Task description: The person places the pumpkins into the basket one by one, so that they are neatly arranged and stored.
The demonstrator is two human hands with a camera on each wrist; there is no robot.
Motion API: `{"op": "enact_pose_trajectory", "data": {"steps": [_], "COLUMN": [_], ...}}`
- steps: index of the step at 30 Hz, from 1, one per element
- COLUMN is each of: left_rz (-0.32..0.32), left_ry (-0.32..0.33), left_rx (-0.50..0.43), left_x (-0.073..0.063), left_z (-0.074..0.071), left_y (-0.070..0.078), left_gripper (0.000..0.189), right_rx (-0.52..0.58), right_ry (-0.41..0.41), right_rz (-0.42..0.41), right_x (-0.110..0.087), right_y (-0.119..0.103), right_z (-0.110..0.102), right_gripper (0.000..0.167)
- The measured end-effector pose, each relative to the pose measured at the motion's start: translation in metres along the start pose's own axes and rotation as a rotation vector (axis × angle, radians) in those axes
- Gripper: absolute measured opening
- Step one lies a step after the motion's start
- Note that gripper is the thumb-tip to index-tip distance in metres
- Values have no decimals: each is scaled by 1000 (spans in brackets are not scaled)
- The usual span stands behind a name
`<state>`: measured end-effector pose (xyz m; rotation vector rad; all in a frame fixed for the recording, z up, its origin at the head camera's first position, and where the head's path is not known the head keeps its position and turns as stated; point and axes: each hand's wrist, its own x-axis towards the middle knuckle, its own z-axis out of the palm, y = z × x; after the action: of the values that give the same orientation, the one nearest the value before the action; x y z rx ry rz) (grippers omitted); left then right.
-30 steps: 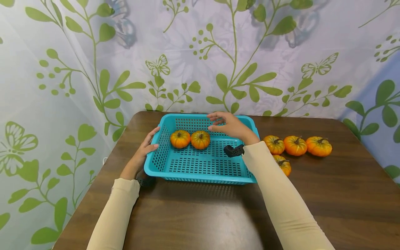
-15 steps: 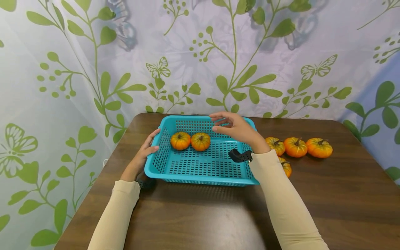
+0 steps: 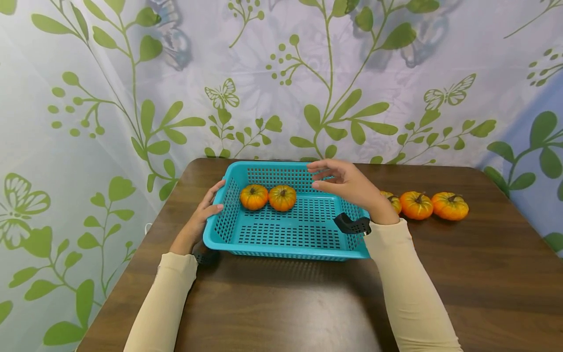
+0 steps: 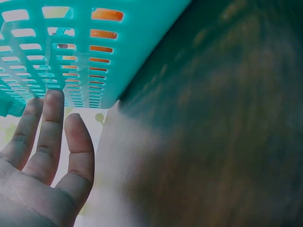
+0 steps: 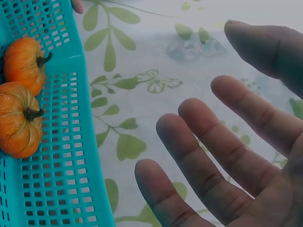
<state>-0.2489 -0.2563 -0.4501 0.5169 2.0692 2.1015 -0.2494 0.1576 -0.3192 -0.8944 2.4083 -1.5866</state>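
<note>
A turquoise plastic basket with perforated walls stands on the table. Two small orange pumpkins sit side by side in its left half: the left pumpkin and the right pumpkin. At the basket's left end, my left hand touches the rim with its fingertips and thumb. In the left wrist view its fingers reach fairly straight along the outer wall. My right hand hovers over the basket's right end, holding nothing. Its fingers are spread and relaxed in the right wrist view.
Right of the basket, a row of pumpkins rests on the table: a middle pumpkin, an outer pumpkin and one partly hidden pumpkin behind my right wrist. A leaf-patterned curtain rises behind the brown table.
My right hand has moved to the right over the basket, and its forearm now covers a pumpkin seen earlier beside the basket. My left hand and the two pumpkins in the basket stay put.
</note>
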Motion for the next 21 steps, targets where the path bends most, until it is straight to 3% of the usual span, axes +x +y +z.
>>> {"op": "enact_pose_trajectory", "data": {"steps": [12,21], "left_rz": [1,-18], "left_ry": [-6,8], "left_rx": [5,12], "left_x": [1,1], "left_z": [0,-1], "left_y": [-1,-3], "left_gripper": [78,76], "right_rx": [136,152], "right_ry": [7,32], "right_rz": [-45,-120], "right_x": [-26,-48], "right_y": [11,22], "right_z": [-17,-30], "right_gripper": [50,50]}}
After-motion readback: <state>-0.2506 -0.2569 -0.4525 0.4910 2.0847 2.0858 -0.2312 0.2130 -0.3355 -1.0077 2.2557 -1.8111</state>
